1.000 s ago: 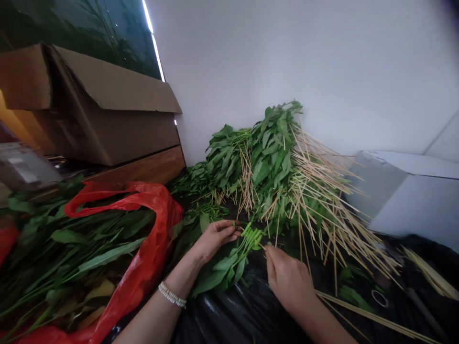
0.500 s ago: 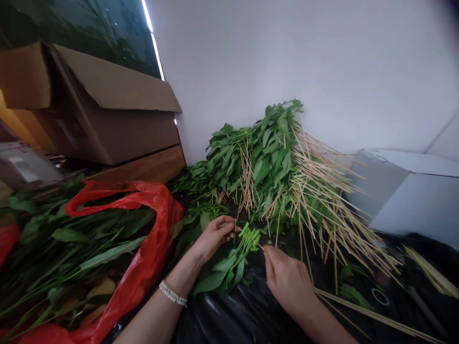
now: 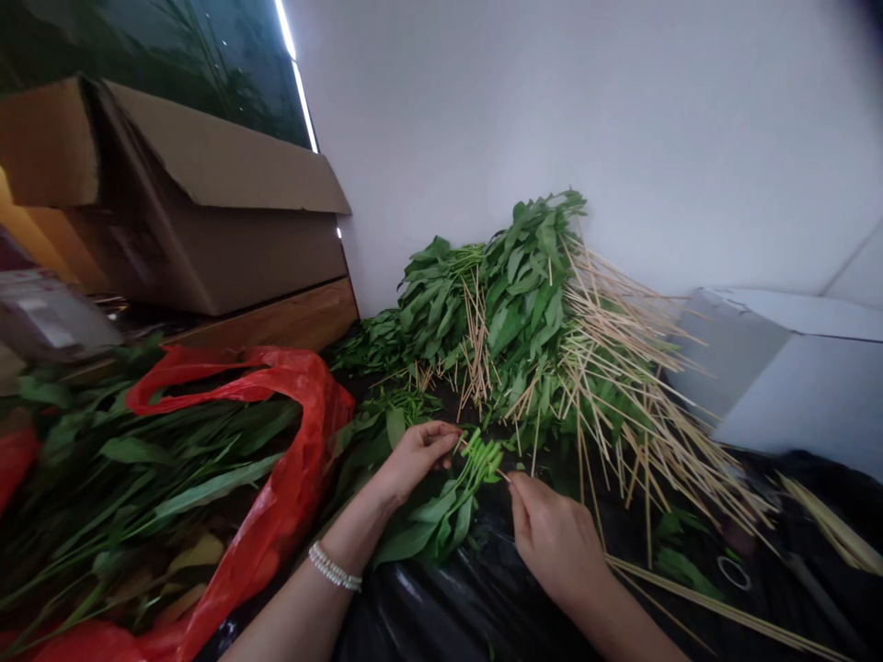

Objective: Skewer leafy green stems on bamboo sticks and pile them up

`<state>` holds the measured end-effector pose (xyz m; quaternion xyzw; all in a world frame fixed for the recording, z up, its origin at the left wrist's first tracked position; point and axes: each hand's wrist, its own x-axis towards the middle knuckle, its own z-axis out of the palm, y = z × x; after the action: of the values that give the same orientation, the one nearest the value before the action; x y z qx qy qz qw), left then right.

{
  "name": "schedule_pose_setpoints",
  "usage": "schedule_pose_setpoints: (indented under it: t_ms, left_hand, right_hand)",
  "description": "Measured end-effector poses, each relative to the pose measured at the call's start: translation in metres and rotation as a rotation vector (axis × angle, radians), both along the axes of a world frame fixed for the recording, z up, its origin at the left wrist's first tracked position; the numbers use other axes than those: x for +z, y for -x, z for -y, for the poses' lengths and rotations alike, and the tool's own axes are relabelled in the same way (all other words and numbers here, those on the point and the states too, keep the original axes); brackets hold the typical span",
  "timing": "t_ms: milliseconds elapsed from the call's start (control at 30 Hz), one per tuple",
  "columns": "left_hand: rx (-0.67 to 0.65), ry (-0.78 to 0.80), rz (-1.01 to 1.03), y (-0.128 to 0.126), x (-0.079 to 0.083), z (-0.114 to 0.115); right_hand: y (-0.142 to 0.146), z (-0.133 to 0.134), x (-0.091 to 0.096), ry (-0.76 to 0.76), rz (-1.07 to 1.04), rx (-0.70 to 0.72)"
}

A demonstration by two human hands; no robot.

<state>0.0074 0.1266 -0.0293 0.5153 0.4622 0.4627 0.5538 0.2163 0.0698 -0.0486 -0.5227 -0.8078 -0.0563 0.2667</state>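
I have both bare hands near the lower middle of the frame, working over a crumpled black plastic sheet (image 3: 428, 602). The right hand (image 3: 562, 533) is clenched, its thumb and forefinger grasping the end of a thin wooden skewer (image 3: 504, 475) that points toward the upper left. That skewer enters a row of bright green cut stems (image 3: 487, 457), side by side at the centre of the lower half, between my two hands. Their leaves (image 3: 438, 526) hang toward the lower left, beneath the left wrist. The left hand (image 3: 420, 455) reaches in from the lower left, fingertips drawn together just beside the upper-left end of the stem row; the spot is too small and dark for me to tell whether they grip anything there. A double beaded bracelet (image 3: 335, 567) circles the left forearm. Beyond my hands, in the middle of the frame, a tall heap of leafy greens (image 3: 528, 294) leans against the pale wall (image 3: 586, 101), and a spray of sticks (image 3: 621, 331) juts from it toward the right. At the left, a red plastic bag (image 3: 321, 395) lies open around long leafy stalks (image 3: 200, 460), with an open cardboard box (image 3: 255, 257) above it in the upper left. At the right edge I see a white box (image 3: 807, 386), and below it a pale ring (image 3: 732, 572) near several loose sticks (image 3: 717, 607) in the lower right corner.
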Motion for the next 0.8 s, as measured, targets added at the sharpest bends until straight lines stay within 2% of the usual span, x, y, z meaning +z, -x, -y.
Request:
schedule_pose_setpoints:
  t_ms: [267, 533, 800]
  left_hand:
    - [-0.022, 0.033, -0.02, -0.0016, 0.0005, 0.0015]
    - [0.011, 0.101, 0.143, 0.0017, -0.0026, -0.0017]
    - [0.02, 0.101, 0.132, -0.0001, -0.0015, -0.0001]
  right_hand:
    - [0.0002, 0.0011, 0.0022, 0.007, 0.001, -0.016]
    - [-0.0001, 0.0011, 0.0017, 0.005, -0.002, -0.01]
    - [0.0004, 0.0016, 0.0029, 0.031, 0.004, -0.02]
